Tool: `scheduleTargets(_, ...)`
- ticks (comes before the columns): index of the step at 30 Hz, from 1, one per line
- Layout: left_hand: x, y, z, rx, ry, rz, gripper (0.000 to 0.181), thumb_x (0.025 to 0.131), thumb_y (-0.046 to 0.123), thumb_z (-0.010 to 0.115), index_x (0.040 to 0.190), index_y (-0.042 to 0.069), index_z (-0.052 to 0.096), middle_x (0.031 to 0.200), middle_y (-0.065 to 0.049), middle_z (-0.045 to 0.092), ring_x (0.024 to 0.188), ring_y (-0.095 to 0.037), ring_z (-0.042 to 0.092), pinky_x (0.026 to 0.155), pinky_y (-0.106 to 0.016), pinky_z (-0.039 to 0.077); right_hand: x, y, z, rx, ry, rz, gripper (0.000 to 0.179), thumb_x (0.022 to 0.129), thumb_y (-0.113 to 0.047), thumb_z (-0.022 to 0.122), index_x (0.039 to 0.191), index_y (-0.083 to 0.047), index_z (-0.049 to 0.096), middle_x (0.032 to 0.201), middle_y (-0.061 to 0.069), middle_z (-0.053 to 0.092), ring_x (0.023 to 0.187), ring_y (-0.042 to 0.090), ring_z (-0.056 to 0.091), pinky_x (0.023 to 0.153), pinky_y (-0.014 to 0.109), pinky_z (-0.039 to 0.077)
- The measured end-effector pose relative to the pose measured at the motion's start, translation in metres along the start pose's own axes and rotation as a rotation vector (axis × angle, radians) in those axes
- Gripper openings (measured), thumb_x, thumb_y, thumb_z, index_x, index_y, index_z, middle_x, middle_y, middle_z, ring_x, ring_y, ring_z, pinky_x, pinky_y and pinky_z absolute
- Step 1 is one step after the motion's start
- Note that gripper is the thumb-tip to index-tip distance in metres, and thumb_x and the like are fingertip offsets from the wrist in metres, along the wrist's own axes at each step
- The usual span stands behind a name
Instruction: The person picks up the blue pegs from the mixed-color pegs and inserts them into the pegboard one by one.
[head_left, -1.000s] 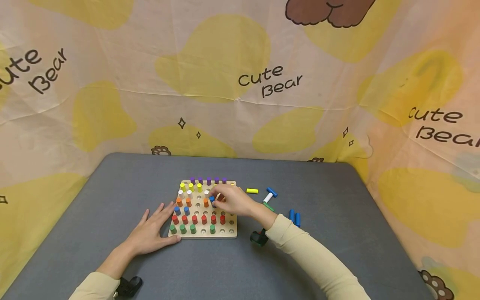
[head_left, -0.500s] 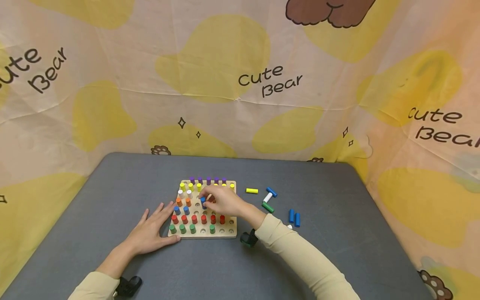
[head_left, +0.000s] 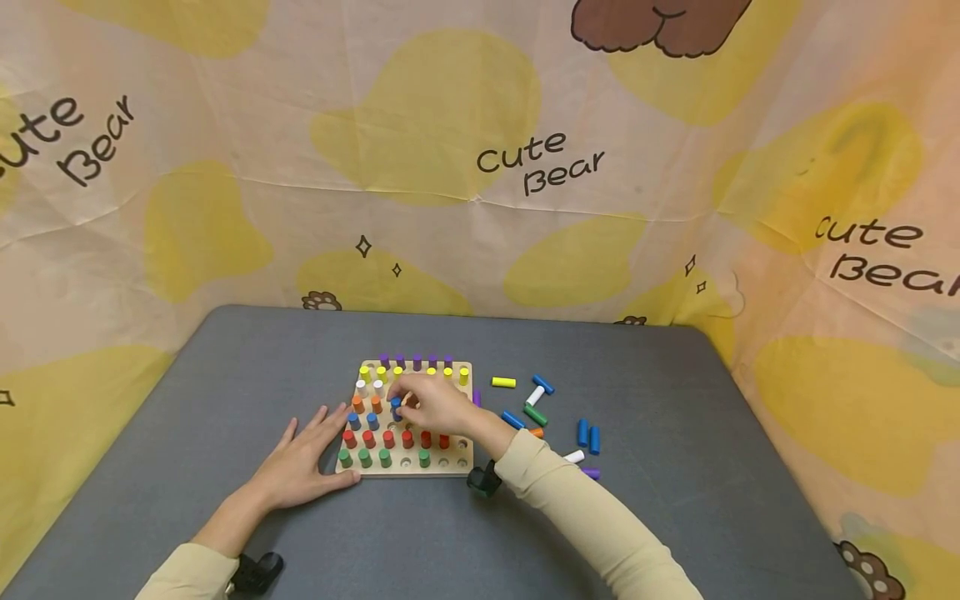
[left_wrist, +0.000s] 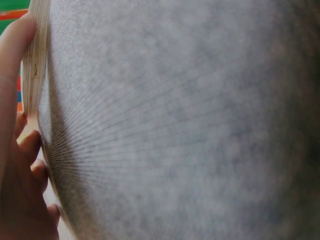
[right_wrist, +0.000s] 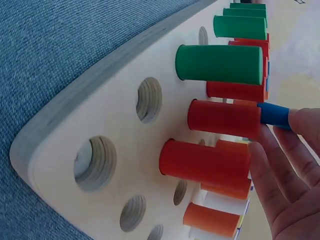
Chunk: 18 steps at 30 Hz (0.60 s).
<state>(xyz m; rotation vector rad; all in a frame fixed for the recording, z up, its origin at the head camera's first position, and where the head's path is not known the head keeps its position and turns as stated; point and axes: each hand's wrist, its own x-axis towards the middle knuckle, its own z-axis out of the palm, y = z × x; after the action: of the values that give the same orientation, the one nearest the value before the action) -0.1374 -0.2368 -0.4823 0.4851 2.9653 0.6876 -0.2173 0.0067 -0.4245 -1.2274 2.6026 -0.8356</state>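
My right hand (head_left: 435,402) pinches a blue peg (head_left: 396,407) between thumb and fingers above the wooden pegboard (head_left: 435,469). In the right wrist view that blue peg (right_wrist: 274,114) shows beyond the red pegs (right_wrist: 205,159); whether its lower end is in a hole is hidden. To its left, two blue pegs (head_left: 363,421) stand in their row, behind the row of red pegs. My left hand (head_left: 303,462) lies with fingers spread along the board's left edge, its thumb at the front left corner. In the left wrist view the thumb (left_wrist: 20,40) touches the board's side (left_wrist: 35,75).
Right of the board lie loose pegs: a yellow one (head_left: 504,382), a green one (head_left: 536,415), a white one (head_left: 573,457), a pair of blue ones (head_left: 588,435) and several more. The right forearm (head_left: 592,517) reaches over the table beside them. A patterned cloth (head_left: 480,167) hangs behind.
My right hand has moved left over the board with the blue peg, toward the two blue pegs. More loose pegs show beside the right forearm. The left hand has stayed put.
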Motion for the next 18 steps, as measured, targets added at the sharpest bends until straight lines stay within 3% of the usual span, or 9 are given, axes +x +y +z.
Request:
scheduleTargets(7, 0.0001, -0.0009, -0.0002, -0.004, 0.003, 0.004, 0.099, 0.07, 0.067, 0.063, 0.147, 0.016, 0.026, 0.15, -0.009, 0.029, 0.138, -0.038, 0.021, 0.106, -0.063, 0.007, 0.0052, -0.0014, 0.0068, -0.061, -0.021, -0.012, 0.02, 0.089, -0.014, 0.061, 0.108, -0.014, 0.061, 0.105, -0.006, 0.064, 0.091, 0.005, 0.056, 0.08, 0.011, 0.045)
scheduleTargets(13, 0.0002, -0.0015, -0.0004, -0.009, 0.003, 0.007, 0.098, 0.071, 0.067, 0.062, 0.147, 0.017, 0.026, 0.15, -0.01, 0.028, 0.138, -0.038, 0.02, 0.106, -0.063, 0.007, 0.0068, -0.0059, 0.0094, -0.081, -0.051, -0.002, 0.019, 0.09, -0.013, 0.058, 0.108, -0.015, 0.06, 0.102, -0.008, 0.064, 0.076, 0.003, 0.052, 0.068, 0.009, 0.043)
scheduleTargets(18, 0.0005, -0.0017, 0.0002, -0.009, 0.004, 0.006, 0.099, 0.07, 0.068, 0.062, 0.147, 0.017, 0.025, 0.15, -0.009, 0.028, 0.138, -0.037, 0.02, 0.106, -0.063, 0.007, 0.0075, -0.0069, 0.011, -0.12, -0.046, -0.001, 0.018, 0.09, -0.013, 0.058, 0.108, -0.016, 0.061, 0.103, -0.008, 0.065, 0.075, 0.002, 0.051, 0.066, 0.009, 0.042)
